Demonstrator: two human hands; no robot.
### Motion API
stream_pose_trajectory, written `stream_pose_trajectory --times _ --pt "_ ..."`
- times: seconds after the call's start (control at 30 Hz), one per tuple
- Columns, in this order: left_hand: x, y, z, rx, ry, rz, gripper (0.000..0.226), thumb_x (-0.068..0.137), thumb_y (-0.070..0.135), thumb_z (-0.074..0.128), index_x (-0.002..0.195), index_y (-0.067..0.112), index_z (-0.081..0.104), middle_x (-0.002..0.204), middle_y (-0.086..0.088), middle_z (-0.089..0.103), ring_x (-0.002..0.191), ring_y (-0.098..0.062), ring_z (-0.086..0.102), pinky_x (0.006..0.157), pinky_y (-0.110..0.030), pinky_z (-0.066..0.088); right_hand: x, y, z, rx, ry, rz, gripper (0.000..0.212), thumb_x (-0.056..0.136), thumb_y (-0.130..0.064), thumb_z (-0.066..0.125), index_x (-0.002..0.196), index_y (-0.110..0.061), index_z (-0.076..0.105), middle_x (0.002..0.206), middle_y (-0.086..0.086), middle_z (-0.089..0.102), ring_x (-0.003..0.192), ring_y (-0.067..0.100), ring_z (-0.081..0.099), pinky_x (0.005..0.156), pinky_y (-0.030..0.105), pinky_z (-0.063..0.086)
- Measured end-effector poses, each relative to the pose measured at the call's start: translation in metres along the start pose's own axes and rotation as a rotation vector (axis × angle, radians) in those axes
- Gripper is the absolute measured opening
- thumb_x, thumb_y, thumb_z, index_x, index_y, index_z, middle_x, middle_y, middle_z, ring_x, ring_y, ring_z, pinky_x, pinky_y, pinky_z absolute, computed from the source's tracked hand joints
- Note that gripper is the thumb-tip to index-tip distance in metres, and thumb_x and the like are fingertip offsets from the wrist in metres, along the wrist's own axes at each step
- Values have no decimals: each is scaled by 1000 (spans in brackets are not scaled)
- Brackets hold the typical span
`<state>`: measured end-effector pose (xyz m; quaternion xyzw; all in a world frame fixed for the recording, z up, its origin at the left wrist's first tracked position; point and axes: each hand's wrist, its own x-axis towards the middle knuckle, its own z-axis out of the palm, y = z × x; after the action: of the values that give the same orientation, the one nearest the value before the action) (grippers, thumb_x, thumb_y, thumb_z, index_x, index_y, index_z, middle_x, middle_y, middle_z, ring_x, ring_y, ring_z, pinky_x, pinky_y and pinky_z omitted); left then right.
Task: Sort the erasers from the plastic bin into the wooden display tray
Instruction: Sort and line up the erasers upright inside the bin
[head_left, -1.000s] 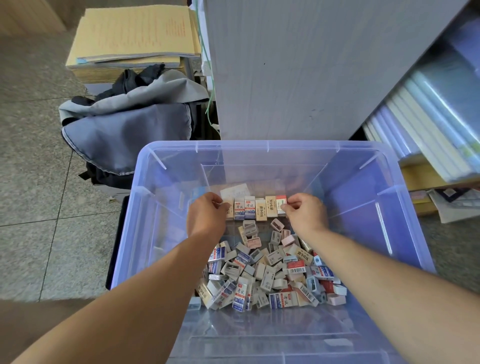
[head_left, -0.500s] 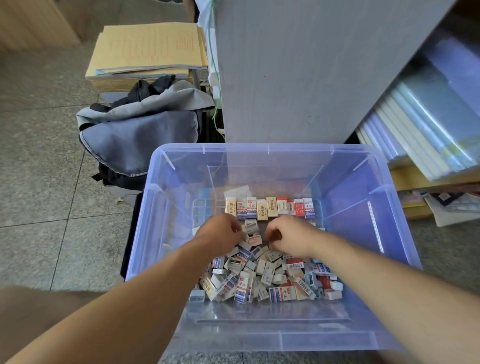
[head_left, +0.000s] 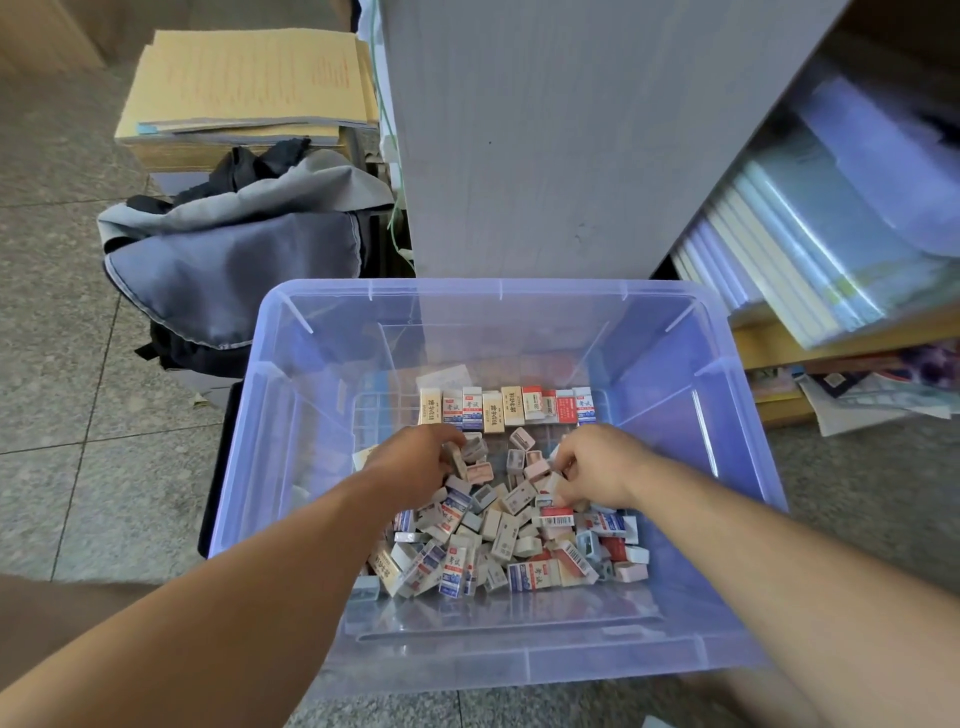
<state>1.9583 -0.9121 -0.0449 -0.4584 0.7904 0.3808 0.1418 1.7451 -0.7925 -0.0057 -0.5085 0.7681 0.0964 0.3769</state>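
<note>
Eraser (head_left: 459, 461) pinched in left hand (head_left: 415, 465), right hand (head_left: 597, 467) curled into loose pile (head_left: 498, 540), grip unclear, neat row (head_left: 506, 408) just beyond fingertips

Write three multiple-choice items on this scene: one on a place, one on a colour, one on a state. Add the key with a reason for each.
1. Where does the row of erasers stand?
A. on the floor
B. at the far end of the plastic bin
C. on a shelf

2. What colour is the bin?
A. translucent blue
B. solid red
C. black

3. What is the left hand doing?
A. lying flat on the floor
B. gripping loose erasers
C. hanging idle outside the bin

Key:
1 B, the row lines the bin's far wall.
2 A, its bluish walls let what lies behind show through.
3 B, its fingers curl round erasers above the pile.
</note>
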Motion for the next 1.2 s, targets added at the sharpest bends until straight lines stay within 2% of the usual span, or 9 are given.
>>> stream_pose_trajectory --times 0.13,0.33,0.47,0.57,0.67,0.8,0.97,1.07,1.2 --pt "-1 2 -2 6 54 -26 26 95 7 65 100 33 66 89 7 68 71 -12 66 63 -31 58 -1 1 4 55 -33 -34 13 82 -27 84 81 -23 71 72 -14 53 72 11 57 60 23 41" --pt "-6 5 -14 5 54 -51 17 92 18 74 88 34 68 86 6 71 68 -13 69 60 -29 59 1 0 9 15 -50 -16 23 91 -24 74 74 -8 70 72 -5 56 70 15 53 65 26 44" --pt "-9 12 -36 -115 104 -82 16 86 37 81 93 29 70 84 11 62 69 -10 62 56 -24 44 2 -7 0 141 62 -31 11 95 -26 66 87 -23 60 87 -4 60 78 14 56 64 28 42" --pt "-8 13 -44 -347 189 -167 24 88 42 79 94 22 69 88 1 69 63 -16 61 57 -27 48 14 -21 -5 383 188 -57 7 99 -28 63 102 -24 58 83 -7 57 71 13 58 61 29 45" --pt "-5 13 -40 -554 259 -276 30 88 42 79 91 13 71 81 -7 75 59 -19 59 59 -29 50 30 -39 -5 639 198 -18 22 98 -31 65 119 -28 57 97 2 66 72 21 72 66 41 62" --pt "3 20 -30 -573 239 -307 27 90 35 78 83 10 70 78 -7 74 63 -18 60 64 -28 50 51 -52 3 701 239 14 43 96 -24 68 136 -13 56 93 1 70 67 14 72 63 34 60" --pt "17 21 -16 -502 274 -323 20 92 32 74 87 16 63 87 -5 73 83 -21 68 71 -32 54 65 -55 4 688 263 34 38 92 -25 74 127 -16 61 94 -4 66 78 17 72 76 40 61" --pt "20 23 -14 -414 303 -312 16 96 29 67 86 19 59 88 -5 71 83 -21 66 60 -28 44 71 -57 4 679 305 57 25 91 -26 76 111 -19 65 86 -6 67 73 12 69 71 34 57" --pt "19 25 -13 -279 293 -280 21 96 31 64 80 20 57 80 -3 68 80 -23 65 60 -28 42 78 -61 10 714 369 88 20 86 -27 80 89 -27 60 83 -2 74 73 16 73 76 42 62"
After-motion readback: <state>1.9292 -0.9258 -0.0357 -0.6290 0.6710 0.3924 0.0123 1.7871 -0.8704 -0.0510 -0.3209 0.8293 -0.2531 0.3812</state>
